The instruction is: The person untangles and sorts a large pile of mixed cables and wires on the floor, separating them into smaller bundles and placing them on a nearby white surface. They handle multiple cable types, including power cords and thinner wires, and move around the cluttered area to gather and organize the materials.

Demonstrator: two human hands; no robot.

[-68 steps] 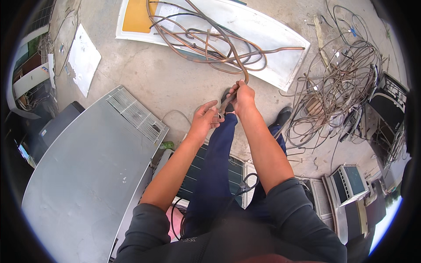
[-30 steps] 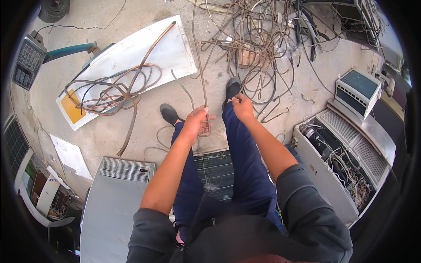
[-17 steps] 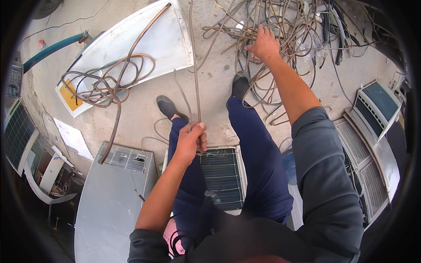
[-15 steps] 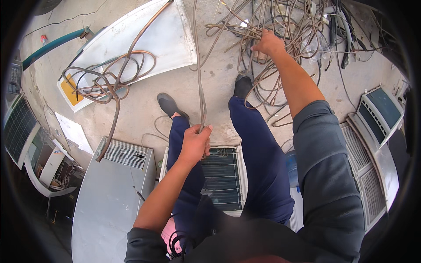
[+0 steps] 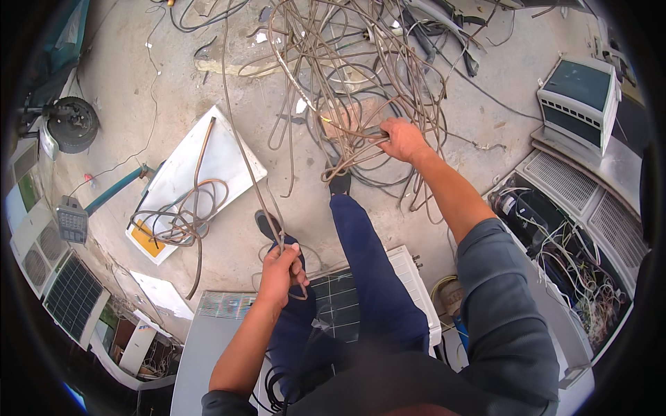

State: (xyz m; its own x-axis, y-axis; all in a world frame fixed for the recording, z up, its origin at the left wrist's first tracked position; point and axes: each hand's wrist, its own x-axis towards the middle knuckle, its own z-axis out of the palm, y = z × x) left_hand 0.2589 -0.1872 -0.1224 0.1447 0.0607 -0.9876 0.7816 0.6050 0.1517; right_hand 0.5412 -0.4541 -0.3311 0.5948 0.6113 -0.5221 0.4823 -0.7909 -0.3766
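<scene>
Two hands are in view: the left hand (image 5: 281,267) and the right hand (image 5: 401,139). Two black shoes show, one (image 5: 267,224) by the left hand and one (image 5: 340,182) under the tangle of copper tubing (image 5: 333,76). One white panel (image 5: 229,156) lies on the floor, carrying one coil of tubing (image 5: 184,218). One dark wheel (image 5: 73,123) sits at the left. One opened air-conditioner unit (image 5: 562,256) shows its wiring at the right.

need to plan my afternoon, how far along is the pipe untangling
Done: a few coiled pipes lie apart on the white panel. In hand: the left hand grips one long pipe, while the right hand grips a loop in the tangle. Left: most of that tangle looks unsorted.
</scene>
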